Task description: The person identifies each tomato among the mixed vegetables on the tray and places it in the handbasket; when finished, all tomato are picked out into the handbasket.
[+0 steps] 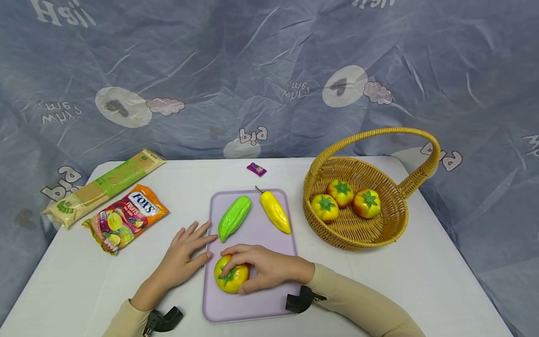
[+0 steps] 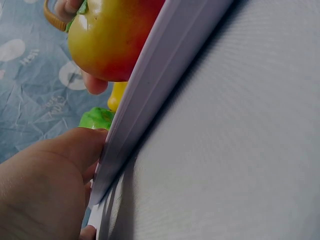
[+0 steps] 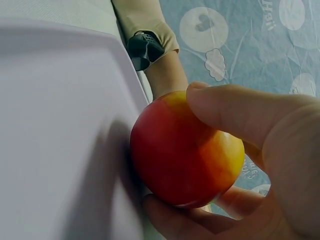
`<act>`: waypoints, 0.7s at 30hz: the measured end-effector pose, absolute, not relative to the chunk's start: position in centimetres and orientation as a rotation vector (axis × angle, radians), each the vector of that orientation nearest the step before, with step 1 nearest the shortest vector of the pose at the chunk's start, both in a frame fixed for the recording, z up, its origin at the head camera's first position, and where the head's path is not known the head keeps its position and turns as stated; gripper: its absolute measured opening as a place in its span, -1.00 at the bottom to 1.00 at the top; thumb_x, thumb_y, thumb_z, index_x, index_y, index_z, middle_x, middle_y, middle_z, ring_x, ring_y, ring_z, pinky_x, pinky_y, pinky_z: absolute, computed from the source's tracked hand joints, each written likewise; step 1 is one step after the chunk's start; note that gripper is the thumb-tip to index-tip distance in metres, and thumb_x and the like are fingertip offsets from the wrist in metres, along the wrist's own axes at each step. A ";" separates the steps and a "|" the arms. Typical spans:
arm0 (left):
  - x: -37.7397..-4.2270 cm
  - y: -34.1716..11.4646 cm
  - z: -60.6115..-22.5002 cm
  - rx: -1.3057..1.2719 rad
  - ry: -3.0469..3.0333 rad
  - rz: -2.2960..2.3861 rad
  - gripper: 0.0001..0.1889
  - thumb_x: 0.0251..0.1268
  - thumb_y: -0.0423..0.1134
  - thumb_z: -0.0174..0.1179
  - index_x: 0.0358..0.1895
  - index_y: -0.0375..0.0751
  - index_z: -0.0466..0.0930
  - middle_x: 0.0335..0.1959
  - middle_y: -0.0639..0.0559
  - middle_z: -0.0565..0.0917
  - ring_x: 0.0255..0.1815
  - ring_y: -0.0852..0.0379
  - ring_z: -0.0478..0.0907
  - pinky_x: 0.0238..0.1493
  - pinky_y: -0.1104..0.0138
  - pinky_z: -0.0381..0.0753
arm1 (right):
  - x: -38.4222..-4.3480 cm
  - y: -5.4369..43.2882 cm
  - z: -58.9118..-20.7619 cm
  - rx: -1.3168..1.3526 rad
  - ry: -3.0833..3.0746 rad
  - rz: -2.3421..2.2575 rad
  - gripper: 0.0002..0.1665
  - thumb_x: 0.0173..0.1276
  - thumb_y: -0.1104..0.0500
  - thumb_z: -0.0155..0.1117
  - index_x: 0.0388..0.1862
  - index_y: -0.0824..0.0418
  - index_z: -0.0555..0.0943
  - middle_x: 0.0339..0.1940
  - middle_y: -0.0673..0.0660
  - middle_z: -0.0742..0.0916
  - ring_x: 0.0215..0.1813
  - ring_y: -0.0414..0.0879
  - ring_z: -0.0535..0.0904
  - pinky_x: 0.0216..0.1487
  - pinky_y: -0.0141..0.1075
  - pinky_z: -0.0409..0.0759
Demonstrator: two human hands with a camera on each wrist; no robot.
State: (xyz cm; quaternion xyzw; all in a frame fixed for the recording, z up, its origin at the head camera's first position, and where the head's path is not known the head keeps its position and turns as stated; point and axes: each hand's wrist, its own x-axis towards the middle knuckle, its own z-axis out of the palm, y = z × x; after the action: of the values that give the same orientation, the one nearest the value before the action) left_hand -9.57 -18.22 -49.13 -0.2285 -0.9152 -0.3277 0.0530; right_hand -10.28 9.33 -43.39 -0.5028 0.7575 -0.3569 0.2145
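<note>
In the head view my right hand [image 1: 269, 267] grips a yellow-and-red tomato [image 1: 231, 276] with a green leafy top, low on the left side of a lilac tray [image 1: 257, 304]. The right wrist view shows thumb and fingers curled round the tomato [image 3: 185, 150]. My left hand [image 1: 183, 257] lies with fingers spread at the tray's left edge, thumb and fingertips touching the rim. On the tray are a green bumpy vegetable [image 1: 234, 217], like a bitter melon, and a yellow pepper [image 1: 275, 211] with a dark stem.
A wicker basket [image 1: 400, 224] with a tall handle stands at the right, holding three similar tomatoes [image 1: 365, 203]. At the left lie an orange bag of Fox's candy [image 1: 126, 218] and a long tan-and-green packet [image 1: 105, 187]. A small purple wrapped sweet [image 1: 256, 169] lies beyond the tray.
</note>
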 end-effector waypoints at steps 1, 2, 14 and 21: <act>-9.6 -18.2 -49.2 -0.693 -2.783 -0.998 -0.59 0.31 -0.13 0.33 0.21 -0.04 0.69 0.49 -0.18 0.46 0.53 -0.47 0.24 0.45 -0.46 0.02 | -10.3 9.4 -43.4 -1.397 2.103 -0.987 -0.50 0.23 0.17 0.52 0.17 0.12 0.64 0.51 0.25 0.48 0.55 0.02 0.39 0.55 -0.23 0.37; -9.6 -18.2 -49.2 -0.693 -2.783 -0.999 -0.59 0.31 -0.13 0.33 0.21 -0.04 0.69 0.49 -0.18 0.46 0.53 -0.47 0.24 0.45 -0.46 0.02 | -10.3 9.4 -43.4 -1.400 2.108 -0.983 -0.50 0.23 0.16 0.52 0.17 0.12 0.64 0.51 0.25 0.48 0.54 0.02 0.39 0.55 -0.22 0.37; -9.7 -18.1 -49.3 -0.694 -2.785 -0.993 -0.59 0.30 -0.11 0.34 0.21 -0.02 0.69 0.50 -0.16 0.46 0.54 -0.46 0.25 0.46 -0.46 0.01 | -10.7 10.5 -42.2 -1.360 2.164 -0.997 -0.50 0.25 0.15 0.50 0.18 0.09 0.63 0.52 0.27 0.47 0.55 0.04 0.39 0.56 -0.16 0.38; -9.6 -18.2 -49.3 -0.688 -2.789 -0.979 -0.59 0.29 -0.12 0.34 0.21 -0.03 0.70 0.49 -0.17 0.46 0.54 -0.46 0.24 0.47 -0.44 0.01 | -11.1 12.7 -40.7 -1.278 2.224 -1.109 -0.50 0.24 0.16 0.49 0.17 0.06 0.65 0.52 0.28 0.47 0.52 0.07 0.43 0.38 -0.29 0.55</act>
State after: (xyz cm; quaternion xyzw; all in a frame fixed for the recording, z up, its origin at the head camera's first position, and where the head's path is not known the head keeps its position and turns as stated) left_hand -9.60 -18.25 -49.29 -0.2264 -0.9177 -0.3221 0.0534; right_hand -11.12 12.66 -40.71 -0.4504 0.7839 -0.3910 0.1725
